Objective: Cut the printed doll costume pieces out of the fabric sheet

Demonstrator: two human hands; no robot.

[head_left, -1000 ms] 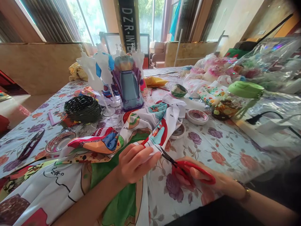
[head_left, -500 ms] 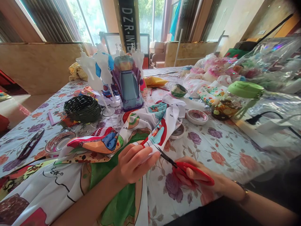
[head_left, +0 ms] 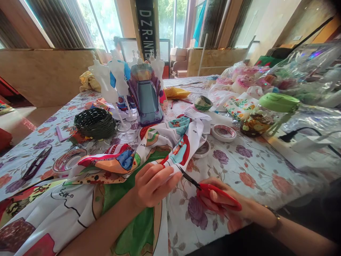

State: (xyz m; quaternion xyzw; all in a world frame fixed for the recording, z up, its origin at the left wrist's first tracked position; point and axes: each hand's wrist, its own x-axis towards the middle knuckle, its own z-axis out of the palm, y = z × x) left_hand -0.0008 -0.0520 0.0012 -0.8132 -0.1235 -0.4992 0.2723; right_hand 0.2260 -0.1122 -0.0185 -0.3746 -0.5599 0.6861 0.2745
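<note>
A large printed fabric [head_left: 149, 142] in white, green, red and blue lies crumpled over the near half of the table. My left hand [head_left: 151, 185] is closed on a fold of its white edge. My right hand [head_left: 226, 204] grips red-handled scissors [head_left: 210, 190]. The dark blades point left and up and meet the fabric edge just right of my left fingers. A bracelet shows on my right wrist.
On the floral tablecloth [head_left: 253, 167] stand a dark woven basket [head_left: 95, 122], small white dress forms [head_left: 106, 85], one wearing a purple-blue gown [head_left: 146, 94], tape rolls [head_left: 68, 161], thread snips [head_left: 36, 165], a green-lidded jar [head_left: 266, 113] and plastic bags at right.
The scissor blades have closed slightly along the fabric edge and my right hand has edged left. My left hand keeps its hold. The view has shifted a little.
</note>
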